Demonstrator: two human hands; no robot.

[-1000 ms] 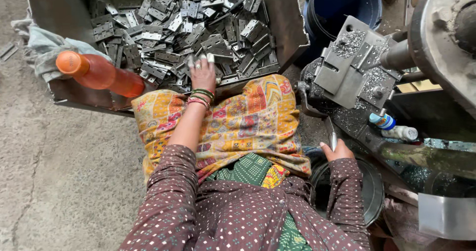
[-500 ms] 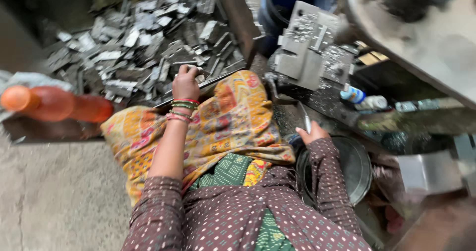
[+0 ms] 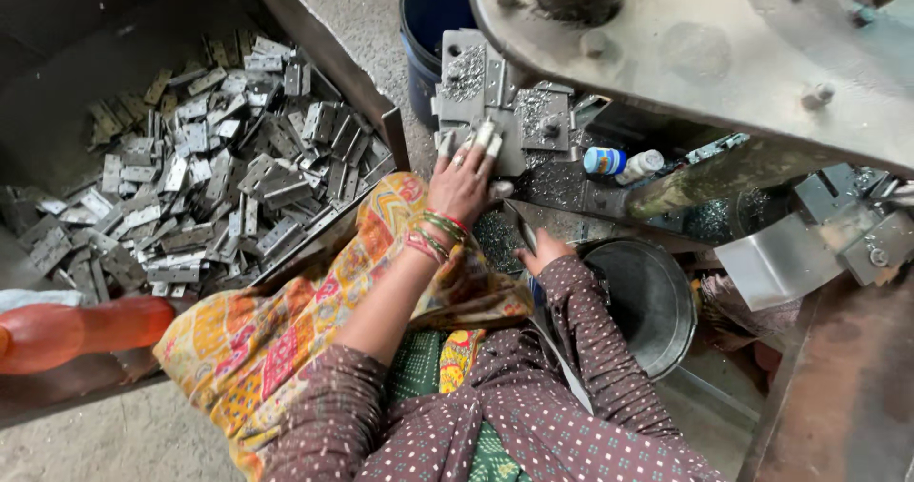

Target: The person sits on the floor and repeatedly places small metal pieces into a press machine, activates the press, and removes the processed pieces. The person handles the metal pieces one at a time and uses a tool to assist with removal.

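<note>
The left hand (image 3: 464, 179) lay spread, fingertips taped white, on the grey metal fixture plate (image 3: 495, 101) at upper centre of the frame, seemingly pressing a flat hinge piece I could not make out clearly; such a piece would likely be stiff, light, hard-edged and slippery with filings, best pinched by its long edges. The right hand (image 3: 543, 251), at centre, was curled around a thin dark tool (image 3: 522, 227). A small blue-and-white bottle (image 3: 621, 162) lay right of the plate, an orange bottle (image 3: 81, 330) at lower left below the heap of hinges (image 3: 200, 187).
</note>
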